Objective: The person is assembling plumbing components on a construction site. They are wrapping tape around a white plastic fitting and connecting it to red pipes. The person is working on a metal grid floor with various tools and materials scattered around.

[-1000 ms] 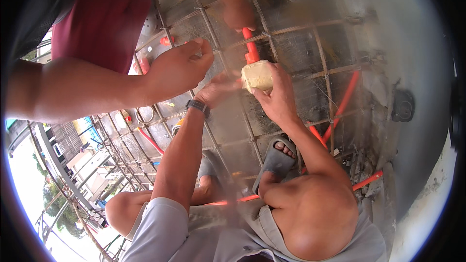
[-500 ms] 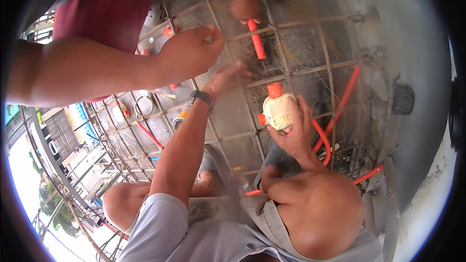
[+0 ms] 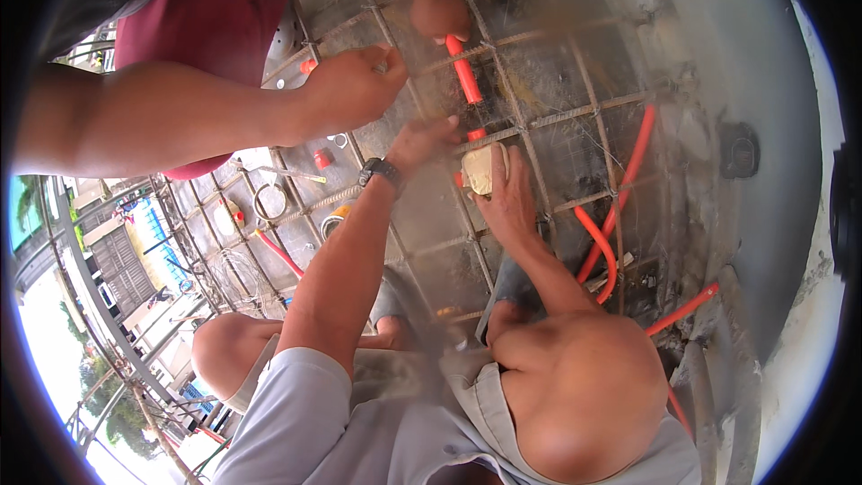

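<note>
My right hand grips a round junction box wrapped in cream tape, with short orange pipe stubs on its sides. It is held against the rebar grid, its upper stub at a bar. My left hand, with a dark watch on the wrist, is just left of the box, its fingers partly stretched out and holding nothing I can see. Opposite me, a co-worker's hand holds a short orange pipe that points down toward the box. The co-worker's other hand is curled above my left hand.
Longer orange conduits lie on the right, one of them bent. To the left are a coil of thin wire, a pale ring and a red pipe. A curved grey wall borders the right side.
My right hand has moved the junction box up and left, closer to the co-worker's orange pipe and onto the bars. My left hand has hardly moved.
</note>
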A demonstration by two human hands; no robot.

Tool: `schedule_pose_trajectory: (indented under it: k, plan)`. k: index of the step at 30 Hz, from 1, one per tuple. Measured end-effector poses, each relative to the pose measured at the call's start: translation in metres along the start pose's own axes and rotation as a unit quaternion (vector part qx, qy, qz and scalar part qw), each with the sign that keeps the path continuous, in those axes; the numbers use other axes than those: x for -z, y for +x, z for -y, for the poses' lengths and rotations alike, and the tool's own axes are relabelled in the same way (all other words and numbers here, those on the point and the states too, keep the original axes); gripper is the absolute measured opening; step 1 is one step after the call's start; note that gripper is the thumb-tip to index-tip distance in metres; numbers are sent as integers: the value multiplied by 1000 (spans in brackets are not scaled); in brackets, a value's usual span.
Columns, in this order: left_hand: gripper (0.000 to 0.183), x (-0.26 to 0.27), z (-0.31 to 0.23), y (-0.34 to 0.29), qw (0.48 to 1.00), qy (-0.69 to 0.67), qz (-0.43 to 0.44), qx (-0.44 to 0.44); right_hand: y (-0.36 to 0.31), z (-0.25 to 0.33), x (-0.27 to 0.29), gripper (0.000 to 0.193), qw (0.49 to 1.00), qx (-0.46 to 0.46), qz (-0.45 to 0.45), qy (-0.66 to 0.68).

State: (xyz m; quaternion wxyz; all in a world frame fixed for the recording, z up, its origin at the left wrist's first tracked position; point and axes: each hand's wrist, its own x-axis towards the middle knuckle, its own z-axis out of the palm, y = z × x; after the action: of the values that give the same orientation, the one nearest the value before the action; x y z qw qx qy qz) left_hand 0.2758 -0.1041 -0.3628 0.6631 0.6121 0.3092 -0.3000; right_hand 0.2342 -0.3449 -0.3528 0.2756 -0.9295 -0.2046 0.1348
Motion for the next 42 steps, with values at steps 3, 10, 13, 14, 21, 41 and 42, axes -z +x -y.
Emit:
schedule_pose_trajectory:
  k: [3,10,13,14,21,41,42]
  plan:
    - [55,-3,6,1,999,-10,-19,-32,-2,-1,-8,107,999,-2,-22,28]
    - [39,-2,10,7,999,-1,-44,-16,-24,-6,-4,100,995,-74,-7,68]
    - [37,-2,7,8,999,-9,-25,-20,-18,-12,-8,97,995,-64,-6,74]
    - [37,-1,5,8,999,4,-28,-35,-15,-14,-9,97,996,-51,-14,74]
    - [39,-3,-2,4,999,26,-13,-43,-12,-25,-1,96,991,-74,50,98]
    - [71,-15,2,-25,974,208,-85,-42,-1,9,34,98,989,-129,69,37]
    - [70,-14,3,-23,977,194,-76,-46,-5,9,38,97,990,-123,64,28]
